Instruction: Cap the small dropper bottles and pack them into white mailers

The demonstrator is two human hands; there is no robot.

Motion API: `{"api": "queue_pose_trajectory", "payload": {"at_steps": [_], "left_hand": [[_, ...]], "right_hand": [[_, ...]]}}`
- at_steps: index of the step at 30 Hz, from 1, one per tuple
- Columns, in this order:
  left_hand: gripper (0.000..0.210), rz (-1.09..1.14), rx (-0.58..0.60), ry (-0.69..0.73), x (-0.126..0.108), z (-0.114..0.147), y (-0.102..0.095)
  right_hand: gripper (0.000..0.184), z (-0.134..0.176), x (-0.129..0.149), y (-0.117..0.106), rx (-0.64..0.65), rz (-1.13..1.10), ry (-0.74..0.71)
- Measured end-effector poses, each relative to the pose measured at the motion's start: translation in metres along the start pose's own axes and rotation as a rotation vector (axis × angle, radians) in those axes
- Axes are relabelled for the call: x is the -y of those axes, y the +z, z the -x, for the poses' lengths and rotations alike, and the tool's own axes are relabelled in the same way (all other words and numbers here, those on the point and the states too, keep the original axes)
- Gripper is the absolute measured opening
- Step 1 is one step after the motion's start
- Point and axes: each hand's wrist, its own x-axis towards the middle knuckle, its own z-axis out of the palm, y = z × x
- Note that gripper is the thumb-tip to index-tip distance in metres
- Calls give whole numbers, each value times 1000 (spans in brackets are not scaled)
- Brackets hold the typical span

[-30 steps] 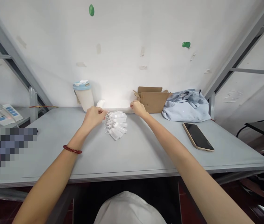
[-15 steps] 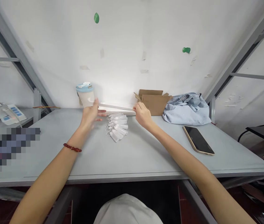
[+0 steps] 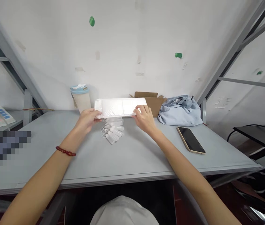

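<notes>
Between my hands is a long, flat white box [image 3: 113,107] that looks wrapped in clear, shiny plastic. My left hand [image 3: 87,120] grips its left end, thumb on the front face and fingers behind. At the right end my right hand [image 3: 144,118] holds it, fingertips on the front face and lower edge. The box is tilted so its bright broad side faces me. Just below it, several small clear-white tags with looped strings [image 3: 113,130] lie fanned out on the grey table [image 3: 95,162]; the box hides the upper ones in part.
A beige cup with a blue lid [image 3: 80,97] stands behind my left hand. An open cardboard box [image 3: 154,105] and a crumpled light-blue cloth [image 3: 180,112] sit at the back right. A phone [image 3: 190,140] lies right of my forearm. Grey metal posts [image 3: 235,53] frame the table.
The white box was edge-on and has been turned to show its broad face. My left hand, blurred with fingers spread before, has closed on its left end. The view has shifted slightly right.
</notes>
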Motion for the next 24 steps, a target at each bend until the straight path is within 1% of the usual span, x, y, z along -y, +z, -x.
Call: {"api": "queue_pose_trajectory", "payload": {"at_steps": [1,2,5,8,10,12,14,17,21,24], "left_hand": [[17,-38,67,11,1,3,3],[21,-75,130,21,3,6,6],[30,-154,301,31,7,19,19],[32,-224,414,101,11,32,29],[31,-263,463,129,12,37,34],[29,-299,480,124,12,41,38],[27,-345,463,122,11,43,40],[30,-396,430,115,11,44,42],[29,-400,378,69,11,43,42],[29,-370,325,68,10,37,37]], "right_hand": [[25,0,4,-2,8,1,-29],[33,1,8,-3,20,-7,-64],[65,5,21,-8,91,-47,-142],[88,9,30,-14,162,-137,-119],[95,11,33,-18,185,-194,-89],[95,12,33,-20,193,-229,-75],[90,12,31,-20,187,-245,-75],[81,12,29,-19,154,-248,-86],[71,11,28,-19,92,-243,-112],[62,10,27,-18,55,-227,-105]]}}
